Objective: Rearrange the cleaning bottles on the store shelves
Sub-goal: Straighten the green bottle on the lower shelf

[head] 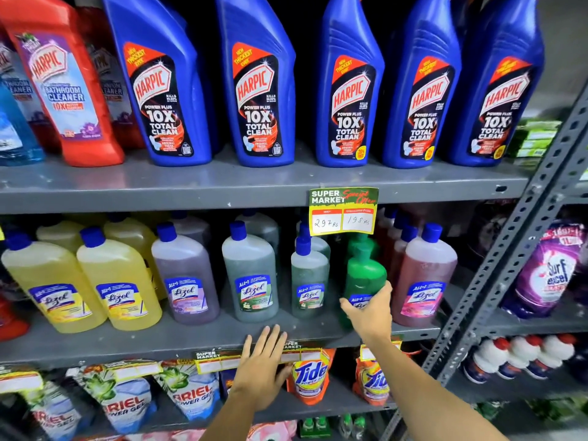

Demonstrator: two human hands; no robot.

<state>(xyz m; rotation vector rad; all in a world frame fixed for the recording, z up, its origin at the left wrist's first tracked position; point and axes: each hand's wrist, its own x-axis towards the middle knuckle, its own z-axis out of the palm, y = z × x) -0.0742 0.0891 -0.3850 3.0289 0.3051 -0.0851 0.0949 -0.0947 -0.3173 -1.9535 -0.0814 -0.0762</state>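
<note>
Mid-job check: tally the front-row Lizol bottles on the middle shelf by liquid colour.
Yellow blue-capped plastic bottles: 2
Purple bottle: 1
Grey-green bottles: 2
Bright green bottle, held by right hand: 1
Pink bottle: 1
Total: 7

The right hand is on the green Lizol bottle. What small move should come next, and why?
Probably slide the green Lizol bottle forward to the shelf edge. The right hand already grips its lower part, and it stands further back than the pink Lizol bottle beside it.

middle shelf (191, 342) front bare | price tag (343, 211) overhangs green bottle (364, 275)
</note>
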